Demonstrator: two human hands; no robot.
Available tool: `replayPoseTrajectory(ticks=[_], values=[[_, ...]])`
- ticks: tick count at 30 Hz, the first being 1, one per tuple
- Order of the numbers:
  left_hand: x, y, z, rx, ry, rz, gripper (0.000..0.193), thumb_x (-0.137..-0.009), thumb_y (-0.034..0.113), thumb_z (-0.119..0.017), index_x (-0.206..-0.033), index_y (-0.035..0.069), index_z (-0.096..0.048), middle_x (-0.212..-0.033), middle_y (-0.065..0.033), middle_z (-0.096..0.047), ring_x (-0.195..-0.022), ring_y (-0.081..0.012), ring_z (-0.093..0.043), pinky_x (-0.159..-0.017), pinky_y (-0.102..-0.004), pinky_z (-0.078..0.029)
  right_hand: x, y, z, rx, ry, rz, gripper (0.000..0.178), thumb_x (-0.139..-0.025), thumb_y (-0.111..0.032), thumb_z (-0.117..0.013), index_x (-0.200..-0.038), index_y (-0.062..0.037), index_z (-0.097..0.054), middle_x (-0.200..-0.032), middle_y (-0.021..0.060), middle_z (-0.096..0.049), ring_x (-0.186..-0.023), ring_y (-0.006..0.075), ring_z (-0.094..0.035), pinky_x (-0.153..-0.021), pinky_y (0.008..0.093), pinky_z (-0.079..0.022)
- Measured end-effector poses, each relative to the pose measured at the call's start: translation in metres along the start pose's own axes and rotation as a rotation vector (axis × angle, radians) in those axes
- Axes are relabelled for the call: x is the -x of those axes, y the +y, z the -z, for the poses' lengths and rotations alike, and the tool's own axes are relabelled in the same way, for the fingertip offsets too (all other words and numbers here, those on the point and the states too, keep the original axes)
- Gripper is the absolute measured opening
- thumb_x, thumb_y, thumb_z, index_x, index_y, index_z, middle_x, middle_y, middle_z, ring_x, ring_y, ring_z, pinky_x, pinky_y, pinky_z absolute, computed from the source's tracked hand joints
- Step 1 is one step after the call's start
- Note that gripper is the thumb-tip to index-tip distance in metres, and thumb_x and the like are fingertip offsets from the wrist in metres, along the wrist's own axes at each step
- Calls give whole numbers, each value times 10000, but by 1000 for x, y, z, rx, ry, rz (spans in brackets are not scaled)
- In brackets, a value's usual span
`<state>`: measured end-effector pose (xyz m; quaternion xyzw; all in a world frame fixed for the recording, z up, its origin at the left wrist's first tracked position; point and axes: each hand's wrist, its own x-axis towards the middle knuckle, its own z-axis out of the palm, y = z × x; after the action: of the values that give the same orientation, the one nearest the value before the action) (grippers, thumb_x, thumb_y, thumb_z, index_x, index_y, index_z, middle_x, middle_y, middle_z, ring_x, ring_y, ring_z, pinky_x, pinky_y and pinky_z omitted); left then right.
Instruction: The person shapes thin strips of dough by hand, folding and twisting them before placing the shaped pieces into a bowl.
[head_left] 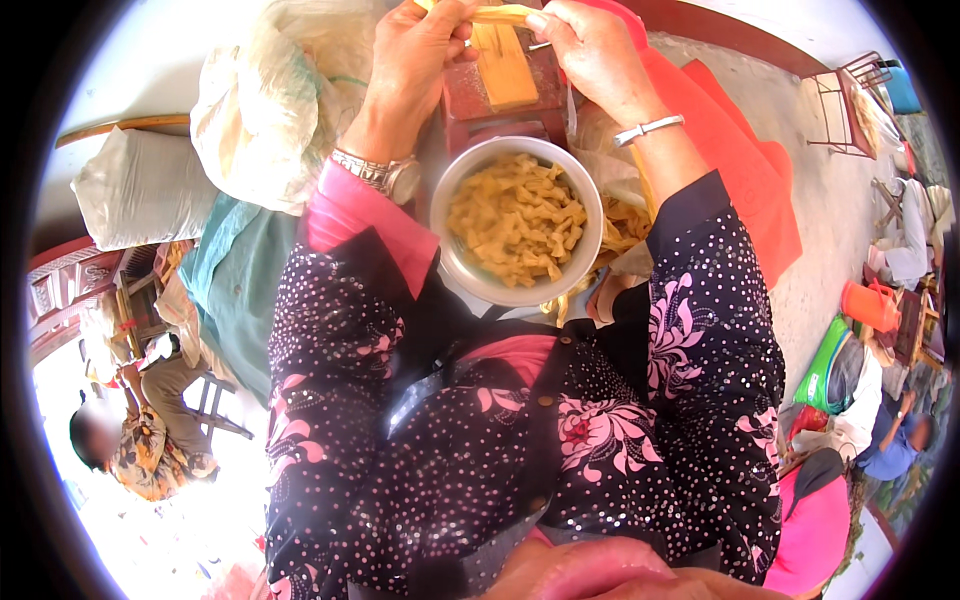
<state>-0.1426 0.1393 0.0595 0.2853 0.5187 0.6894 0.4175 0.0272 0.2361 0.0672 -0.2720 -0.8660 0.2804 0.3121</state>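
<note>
My left hand [420,50] and my right hand [590,45] are raised at the top of the view, both pinching a pale yellow strip of dough [500,14] between them. Just below the strip lies a wooden board [503,62] on a dark red stand [490,105]. Between my forearms sits a round metal bowl [455,265] filled with several twisted yellow dough pieces [515,220]. A watch is on my left wrist and a thin bangle on my right wrist. My sleeves are dark with pink flowers.
White sacks [270,100] and a teal cloth [235,280] lie to my left. An orange-red cloth [740,160] spreads to the right. More yellow pieces [625,222] lie beside the bowl. A seated person [140,430] is at lower left, others at lower right near a metal rack [850,100].
</note>
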Motion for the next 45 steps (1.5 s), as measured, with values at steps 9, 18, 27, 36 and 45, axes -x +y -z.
replayPoseTrajectory(ticks=[9, 18, 27, 36, 45], values=[[-4, -13, 9, -56, 31, 17, 128, -852, 141, -656, -910, 33, -617, -713, 21, -547, -529, -34, -452, -550, -219, -484, 0, 12, -19, 48, -43, -28, 282, -903, -307, -544, -827, -40, -598, -743, 192, -603, -742, 377, -586, -642, 454, -439], [16, 6, 44, -329, -42, 89, 163, -879, 223, -639, -889, 60, -636, -677, 46, -522, -549, -21, -453, -498, -176, -412, 40, 61, -14, -90, 77, -63, 252, -877, -259, -505, -809, -51, -630, -672, 119, -594, -621, 271, -587, -615, 384, -457], [104, -26, -26, -663, -770, 388, 347, -892, 312, -613, -1106, 39, -615, -762, 14, -578, -596, -20, -493, -509, -149, -389, 113, 2, 68, -715, -49, -405, 290, -986, -312, -466, -817, -81, -509, -572, -80, -361, -463, 23, -323, -407, 173, -268], [147, -90, -26, -40, -1000, 661, 444, -933, 426, -515, -1105, 27, -604, -915, -84, -637, -721, -123, -602, -706, -231, -496, 182, -61, 43, -525, -86, -205, 212, -929, -201, -580, -840, -12, -615, -693, -5, -588, -639, 47, -532, -558, 244, -424], [204, -62, -60, 287, -445, 1245, 427, -981, 360, -441, -1147, -20, -542, -780, -6, -549, -649, -65, -476, -591, -208, -430, 216, -116, -21, -495, -394, 157, 175, -825, -229, -614, -815, -57, -580, -628, 112, -569, -566, 299, -595, -503, 400, -448]])
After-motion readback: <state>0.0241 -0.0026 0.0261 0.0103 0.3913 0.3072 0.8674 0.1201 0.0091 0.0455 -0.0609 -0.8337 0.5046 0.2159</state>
